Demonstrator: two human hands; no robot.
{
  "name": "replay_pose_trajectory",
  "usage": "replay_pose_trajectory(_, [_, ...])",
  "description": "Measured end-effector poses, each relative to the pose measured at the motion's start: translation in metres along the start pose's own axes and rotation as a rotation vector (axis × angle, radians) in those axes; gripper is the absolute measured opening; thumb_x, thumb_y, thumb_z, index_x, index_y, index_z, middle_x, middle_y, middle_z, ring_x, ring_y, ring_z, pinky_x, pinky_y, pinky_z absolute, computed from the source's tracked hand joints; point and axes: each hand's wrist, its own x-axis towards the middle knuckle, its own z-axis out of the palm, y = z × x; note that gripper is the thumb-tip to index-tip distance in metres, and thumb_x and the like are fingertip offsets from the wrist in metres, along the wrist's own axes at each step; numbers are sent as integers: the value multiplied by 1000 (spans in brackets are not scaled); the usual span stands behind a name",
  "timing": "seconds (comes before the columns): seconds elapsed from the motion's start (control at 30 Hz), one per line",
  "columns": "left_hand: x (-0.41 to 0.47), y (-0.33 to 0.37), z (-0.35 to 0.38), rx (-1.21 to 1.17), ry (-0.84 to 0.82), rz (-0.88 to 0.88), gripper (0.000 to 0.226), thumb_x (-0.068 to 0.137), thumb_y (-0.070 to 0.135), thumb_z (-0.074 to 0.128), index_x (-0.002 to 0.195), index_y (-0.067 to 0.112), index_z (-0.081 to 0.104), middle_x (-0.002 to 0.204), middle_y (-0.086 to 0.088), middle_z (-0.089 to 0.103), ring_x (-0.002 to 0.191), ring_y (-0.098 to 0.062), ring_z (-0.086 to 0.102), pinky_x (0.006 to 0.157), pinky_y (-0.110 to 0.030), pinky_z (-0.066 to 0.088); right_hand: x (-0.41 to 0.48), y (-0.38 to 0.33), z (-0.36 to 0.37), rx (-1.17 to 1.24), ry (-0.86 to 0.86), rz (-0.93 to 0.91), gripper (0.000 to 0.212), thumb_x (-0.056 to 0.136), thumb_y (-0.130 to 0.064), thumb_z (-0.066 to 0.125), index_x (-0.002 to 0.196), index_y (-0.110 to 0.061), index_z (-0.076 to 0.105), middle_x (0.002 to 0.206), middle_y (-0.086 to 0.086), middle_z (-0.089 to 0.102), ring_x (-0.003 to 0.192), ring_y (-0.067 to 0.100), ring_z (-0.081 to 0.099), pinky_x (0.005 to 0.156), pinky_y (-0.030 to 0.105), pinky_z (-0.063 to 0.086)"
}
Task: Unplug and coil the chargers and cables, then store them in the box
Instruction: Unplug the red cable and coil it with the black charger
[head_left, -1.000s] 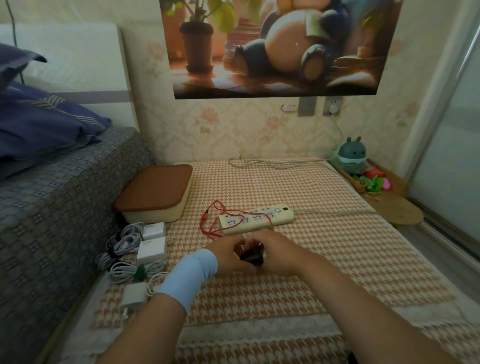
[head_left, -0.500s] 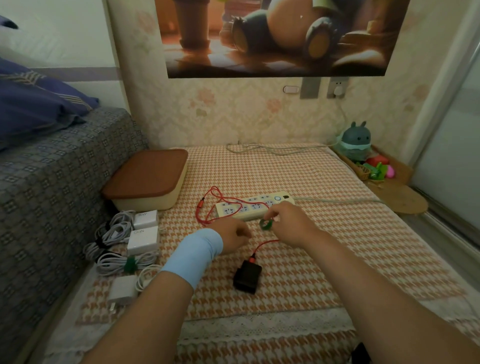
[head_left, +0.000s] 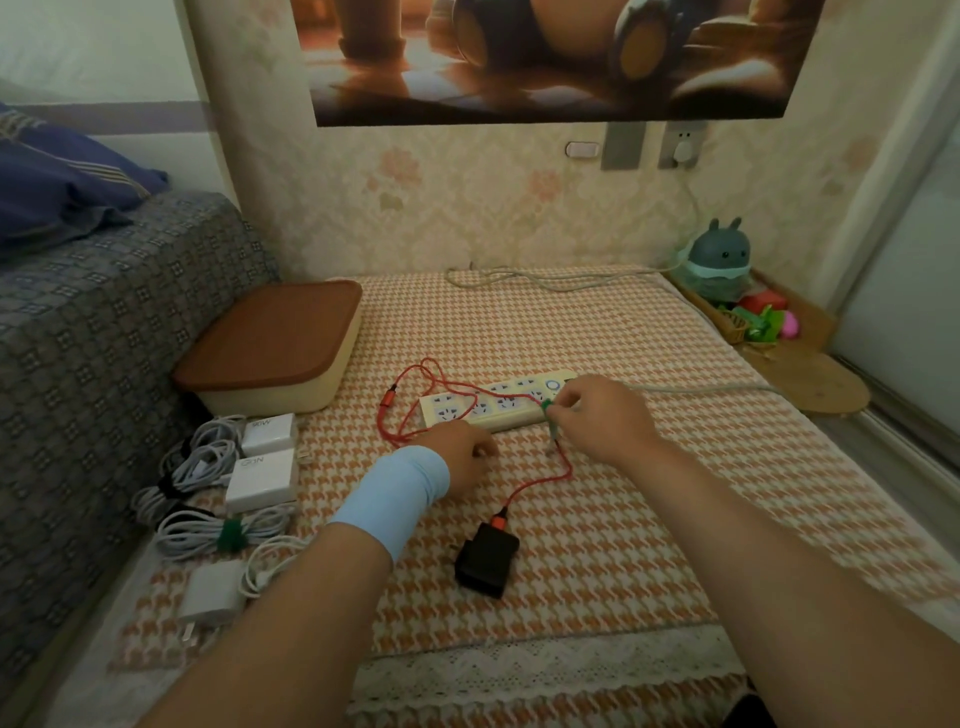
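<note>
Your right hand (head_left: 597, 418) pinches the green tie (head_left: 545, 408) on the red cable (head_left: 565, 469), over the power strip (head_left: 452, 414) — likely loosening it so you can coil. Your left hand (head_left: 462, 457) sits curled on the slack; grip unclear. The black charger (head_left: 488, 558) lies unplugged between your forearms — the box (head_left: 270, 343) is lidded, far left.

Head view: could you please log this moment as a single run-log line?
left hand grips red cable | right hand pinches green tie | black charger on mat, cable attached | box closed
</note>
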Motion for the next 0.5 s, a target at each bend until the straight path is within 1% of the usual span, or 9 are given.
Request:
replay_pose_trajectory(0.03, [0,-1,-1,-11,5,-10,31,99,25,49,128,28,61,136,2,57,118,-20,56,101,-38,48,0,5,-1,21,14,40,26,97,-39,60,85,-18,68,80,0,70,71,22,65,64,37,53])
replay_pose_trajectory(0.1, [-4,0,-1,-22,18,-17,29,99,33,50,124,29,63,131,5,60,114,-19,58,98,-38,50,0,14,-1,172,28,124,25,99,-35,56,80,-18,58,70,2,63,59,22,56,56,37,47])
replay_pose_trajectory(0.17, [-11,8,-1,-33,26,8,32,96,46,51,118,29,67,122,8,64,107,-17,60,93,-38,53,-1,20,-2,280,41,183,26,100,-32,53,77,-19,50,68,4,57,54,21,47,52,36,40])
replay_pose_trajectory(0.23, [-20,21,2,-47,20,47,43,88,61,54,113,29,69,114,10,65,101,-13,60,89,-35,54,-5,23,-5,148,27,172,24,99,-32,55,79,-20,53,71,5,62,57,21,52,52,39,44])
replay_pose_trajectory(0.3, [-28,33,4,-17,-31,75,52,79,69,60,114,31,68,112,9,61,100,-14,58,87,-34,53,-10,25,-6,-18,-37,182,16,96,-34,59,86,-22,57,79,2,67,66,21,61,59,41,51])
replay_pose_trajectory(0.33, [-30,36,4,20,-60,92,54,76,68,64,116,31,66,113,7,58,101,-16,57,88,-35,53,-13,26,-5,-71,-75,198,15,94,-37,60,92,-23,56,82,-1,67,70,19,62,59,39,50])
replay_pose_trajectory(0.4, [-34,39,4,87,-103,126,50,78,55,70,122,32,62,115,3,53,104,-20,55,90,-36,52,-15,24,-4,-129,-111,210,29,90,-43,65,108,-25,50,94,-6,62,79,15,60,60,33,45])
replay_pose_trajectory(0.43, [-35,37,2,99,-121,141,47,80,46,72,123,31,61,116,2,52,104,-22,55,89,-35,51,-14,23,-3,-149,-94,189,38,89,-45,66,116,-26,48,103,-5,60,88,17,59,66,34,47])
replay_pose_trajectory(0.5, [-39,33,-3,118,-176,153,41,83,33,71,123,31,63,117,1,56,103,-22,58,89,-32,51,-13,17,-1,-194,-29,91,49,89,-43,65,131,-23,46,123,1,55,109,22,54,85,39,50])
